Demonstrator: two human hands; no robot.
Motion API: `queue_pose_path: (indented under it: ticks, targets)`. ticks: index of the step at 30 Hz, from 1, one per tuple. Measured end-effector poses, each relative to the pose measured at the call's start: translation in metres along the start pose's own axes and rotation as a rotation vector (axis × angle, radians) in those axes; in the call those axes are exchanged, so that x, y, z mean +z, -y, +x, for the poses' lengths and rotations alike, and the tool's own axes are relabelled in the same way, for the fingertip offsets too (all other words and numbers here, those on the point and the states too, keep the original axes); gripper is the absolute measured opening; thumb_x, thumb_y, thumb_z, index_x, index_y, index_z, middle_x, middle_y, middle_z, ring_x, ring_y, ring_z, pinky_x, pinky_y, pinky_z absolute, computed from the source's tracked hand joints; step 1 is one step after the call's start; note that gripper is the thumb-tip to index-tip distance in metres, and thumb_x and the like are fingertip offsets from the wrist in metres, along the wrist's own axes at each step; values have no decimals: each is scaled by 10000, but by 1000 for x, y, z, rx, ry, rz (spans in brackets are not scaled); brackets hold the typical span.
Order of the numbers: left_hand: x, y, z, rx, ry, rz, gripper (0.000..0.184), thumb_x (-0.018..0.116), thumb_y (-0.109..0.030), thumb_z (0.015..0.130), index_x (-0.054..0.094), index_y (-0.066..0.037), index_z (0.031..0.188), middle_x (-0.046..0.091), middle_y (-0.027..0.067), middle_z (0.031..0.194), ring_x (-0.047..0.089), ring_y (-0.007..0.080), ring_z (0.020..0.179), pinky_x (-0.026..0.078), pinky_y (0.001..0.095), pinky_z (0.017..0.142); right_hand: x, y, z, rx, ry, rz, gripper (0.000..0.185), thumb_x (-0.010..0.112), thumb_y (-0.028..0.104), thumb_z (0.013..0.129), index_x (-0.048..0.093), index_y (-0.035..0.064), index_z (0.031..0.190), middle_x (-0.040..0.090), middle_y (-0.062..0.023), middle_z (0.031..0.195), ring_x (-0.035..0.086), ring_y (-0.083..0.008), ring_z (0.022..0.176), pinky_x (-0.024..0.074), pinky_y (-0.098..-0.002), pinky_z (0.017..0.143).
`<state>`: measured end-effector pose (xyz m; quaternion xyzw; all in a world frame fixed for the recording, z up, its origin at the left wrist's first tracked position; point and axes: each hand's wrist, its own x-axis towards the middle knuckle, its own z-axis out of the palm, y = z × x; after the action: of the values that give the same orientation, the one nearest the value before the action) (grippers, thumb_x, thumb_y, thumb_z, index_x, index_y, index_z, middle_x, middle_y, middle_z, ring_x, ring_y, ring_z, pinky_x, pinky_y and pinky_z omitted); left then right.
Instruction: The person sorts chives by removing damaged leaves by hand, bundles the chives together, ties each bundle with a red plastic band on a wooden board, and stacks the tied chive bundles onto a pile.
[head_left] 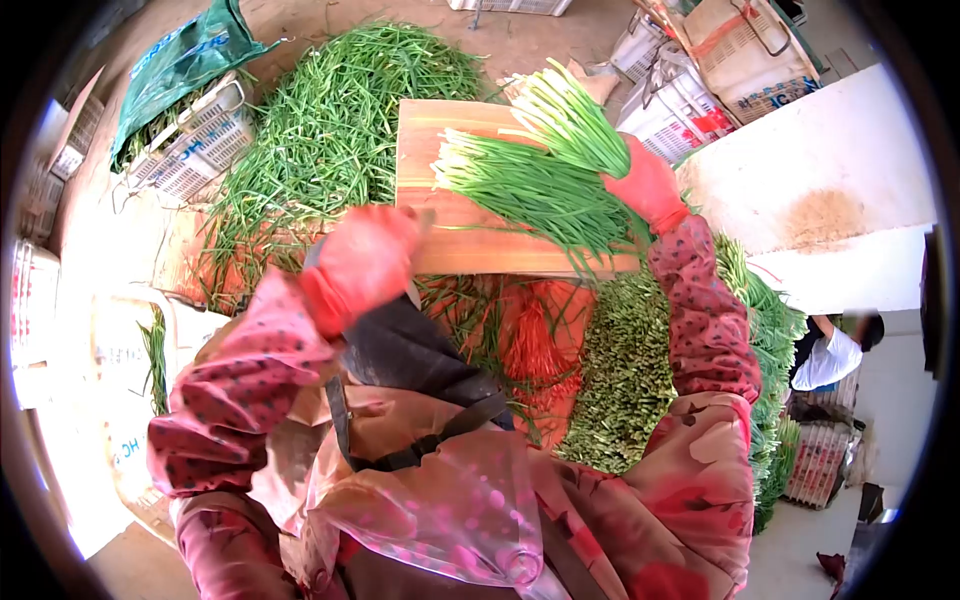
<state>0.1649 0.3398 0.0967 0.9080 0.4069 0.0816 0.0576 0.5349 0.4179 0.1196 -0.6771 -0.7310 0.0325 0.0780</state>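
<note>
around you is a packing room with a bare floor: baskets (690, 90) stand at the far right, a heap of loose green leaves (350, 100) spreads at the far left, and a person in a white shirt (835, 362) is well off to your right. across the middle, in front of you, sits a pale wooden board (440, 255), its left part bare.

what matters most looks to be the slant of the stalks. your upper bunch (572, 120) reaches from your right hand (645, 185) away and to the left, pale ends farthest out, leaves toward your palm. the lower bunch (540, 190) lies just beside it on the board, pale ends also to the left, running back toward the board's right edge. your right hand is the nearer one, its gloved fingers closed round the leafy end of the upper bunch; you cannot tell from here whether they take in any of the lower one.

your left hand (365, 262) is by the board's left edge, apart from both bunches, with bare wood between. it is blurred, so whether it is clenched or holding anything cannot be told.

nearer your body, red strands (540, 345) lie below the board, with stacked green bundles (622, 375) to their right.
</note>
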Motion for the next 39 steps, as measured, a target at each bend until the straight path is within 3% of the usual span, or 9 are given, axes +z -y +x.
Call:
queue_pose_path:
  ticks: [7, 13, 21, 28, 33, 35, 37, 38, 39]
  targets:
    - [108, -19, 68, -4, -280, -407, 246, 616, -106, 782, 616, -120, 1027, 635, 140, 861, 606, 321, 711, 489, 418, 592, 92, -20, 48, 20, 41, 97, 629, 716, 382, 702, 503, 52, 1192, 654, -199, 944, 629, -373, 895, 500, -435, 779]
    - [128, 21, 153, -472, -430, -782, 110, 614, -153, 832, 677, -114, 914, 646, 167, 751, 615, 319, 670, 491, 387, 596, 158, -20, 60, 144, 67, 327, 640, 715, 393, 704, 493, 58, 1202, 659, -191, 938, 623, -378, 890, 495, -447, 777]
    - [185, 46, 183, -470, -211, -318, 214, 604, -279, 808, 654, -71, 798, 634, 169, 729, 608, 364, 672, 489, 452, 626, 172, -14, 51, 188, 69, 346, 617, 742, 326, 706, 490, 42, 1193, 658, -194, 970, 632, -363, 909, 504, -405, 790]
    - [199, 47, 191, -418, -148, -189, 146, 560, -160, 762, 629, -32, 758, 627, 151, 676, 639, 309, 679, 505, 434, 596, 177, -10, 54, 212, 100, 323, 637, 738, 334, 704, 488, 55, 1219, 654, -180, 1009, 625, -358, 941, 501, -408, 805]
    - [201, 87, 181, -90, -55, 370, 147, 546, -153, 779, 634, -36, 793, 637, 134, 759, 645, 265, 697, 515, 406, 581, 183, -12, 54, 238, 110, 319, 632, 728, 344, 711, 487, 64, 1223, 654, -181, 1009, 623, -363, 938, 500, -413, 807]
    - [202, 104, 179, -670, -108, -77, 181, 544, -156, 804, 675, -32, 812, 645, 129, 823, 652, 255, 780, 533, 385, 628, 183, -11, 54, 202, 81, 298, 627, 701, 384, 712, 487, 95, 1226, 662, -177, 964, 630, -363, 886, 501, -436, 768]
    - [198, 153, 152, -265, 136, 332, 207, 526, -155, 838, 701, -44, 836, 660, 129, 864, 654, 260, 862, 543, 374, 673, 184, -11, 54, 205, 77, 286, 622, 700, 385, 713, 491, 93, 1221, 664, -177, 952, 632, -362, 875, 502, -435, 760]
    - [189, 168, 146, -626, 209, 92, 221, 500, -131, 851, 706, -53, 872, 669, 132, 904, 656, 265, 875, 546, 367, 689, 184, -10, 54, 208, 74, 274, 618, 700, 387, 715, 494, 91, 1216, 665, -176, 939, 635, -362, 865, 504, -435, 753]
    - [195, 198, 129, -377, 430, 388, 215, 512, -144, 846, 710, -60, 866, 670, 139, 930, 663, 270, 845, 550, 366, 689, 185, -10, 54, 209, 73, 276, 618, 700, 387, 715, 494, 91, 1216, 665, -176, 939, 635, -362, 865, 504, -435, 753]
